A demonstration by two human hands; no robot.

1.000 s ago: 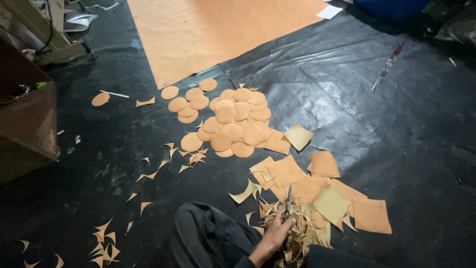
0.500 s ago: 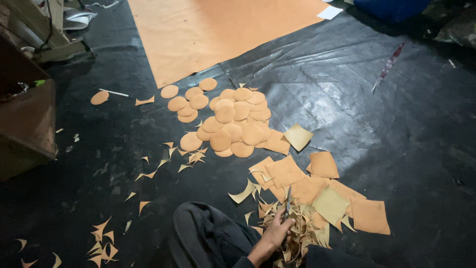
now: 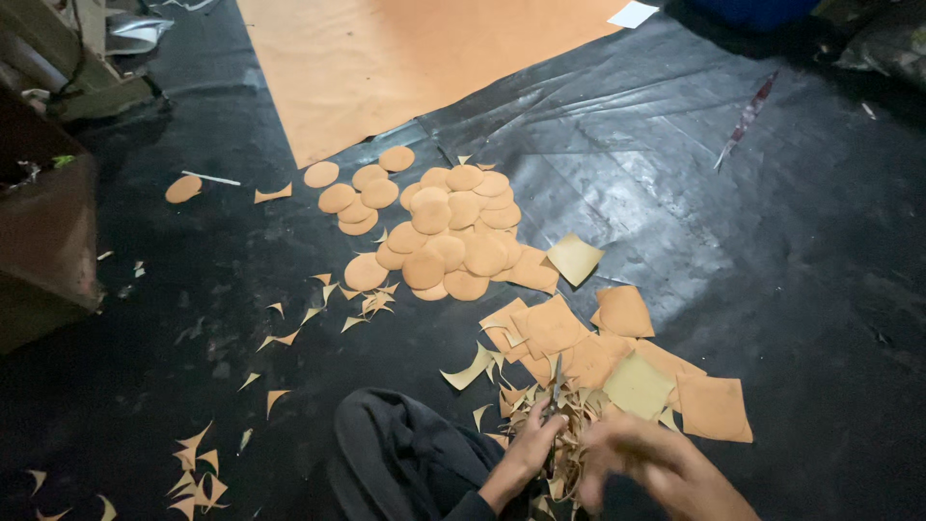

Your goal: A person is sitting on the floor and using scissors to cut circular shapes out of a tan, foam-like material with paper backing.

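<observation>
My left hand (image 3: 529,453) is closed around scissors (image 3: 557,388), blades up, amid tan offcuts (image 3: 564,434). My right hand (image 3: 656,468) is blurred; I cannot tell its finger state. Just beyond lie square tan pieces (image 3: 579,338), then a heap of cut discs (image 3: 449,227). A large tan sheet (image 3: 405,58) lies at the far edge. Open room: black plastic floor sheeting (image 3: 772,251) to my right. A brown box (image 3: 43,241) bounds the left.
</observation>
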